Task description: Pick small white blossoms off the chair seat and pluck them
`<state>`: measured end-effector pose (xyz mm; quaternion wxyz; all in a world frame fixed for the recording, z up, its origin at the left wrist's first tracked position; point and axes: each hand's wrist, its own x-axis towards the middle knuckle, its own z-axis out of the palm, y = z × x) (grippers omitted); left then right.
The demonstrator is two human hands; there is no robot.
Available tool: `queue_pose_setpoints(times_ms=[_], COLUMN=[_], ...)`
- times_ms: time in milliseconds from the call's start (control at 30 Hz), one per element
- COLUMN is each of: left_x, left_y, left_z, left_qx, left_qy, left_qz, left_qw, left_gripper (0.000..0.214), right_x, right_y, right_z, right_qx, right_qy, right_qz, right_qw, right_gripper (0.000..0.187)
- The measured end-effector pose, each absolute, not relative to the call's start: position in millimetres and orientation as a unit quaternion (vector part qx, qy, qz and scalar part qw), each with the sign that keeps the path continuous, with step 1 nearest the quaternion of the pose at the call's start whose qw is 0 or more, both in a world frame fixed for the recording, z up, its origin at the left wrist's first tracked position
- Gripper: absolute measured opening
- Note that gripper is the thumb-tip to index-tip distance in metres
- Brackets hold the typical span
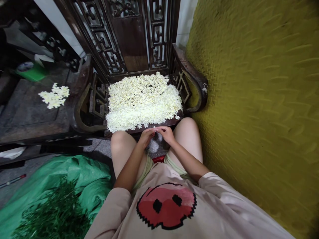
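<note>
My left hand [147, 135] and my right hand [166, 133] meet above the gap between the knees, at the front edge of a dark wooden chair seat. Thumbs and fingers of both are pinched together, fingertips touching or almost so. Between them shows a tiny whitish thing [155, 128], too small to make out. Just beyond the fingertips, a thick layer of small white flowers [143, 99] covers the seat. The flowers nearer me look whiter; those at the back are more yellowish. A few single blossoms lie along the front edge.
A carved chair back [131, 43] and curved armrests [196, 86] enclose the seat. On a dark side table at left lie a flower bunch [55, 96] and a green tape roll [31, 71]. A green sack [82, 172] with leafy stems [54, 209] stands lower left; a yellow textured surface [254, 109] rises right.
</note>
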<state>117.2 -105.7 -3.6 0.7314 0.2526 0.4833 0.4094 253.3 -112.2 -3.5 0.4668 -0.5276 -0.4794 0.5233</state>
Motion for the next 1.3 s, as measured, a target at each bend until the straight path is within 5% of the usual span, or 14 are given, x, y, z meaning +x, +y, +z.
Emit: queue_pose_setpoints(times_ms=[633,900,1300], left_x=[115.7,119.5,122.3], left_y=[-104.6,-107.3,-106.9], left_z=[-5.4,-10.0,-15.8], left_qx=[0.23,0.413,0.477], left_qy=[0.472,0.542,0.549], left_qz=[0.391,0.423,0.427], left_qw=[0.756,0.598,0.537], left_gripper=[0.031,0.023,0.011], right_x=[255.7,252.4,251.3], right_y=[-110.4,-112.5,-114.2], right_z=[-0.2,-4.2,-14.2], right_qx=[-0.503,-0.546,-0.565], right_qy=[-0.531,-0.524,-0.443], right_qz=[0.498,0.483,0.553], right_qw=[0.466,0.441,0.422], right_gripper=[0.022,0.028,0.034])
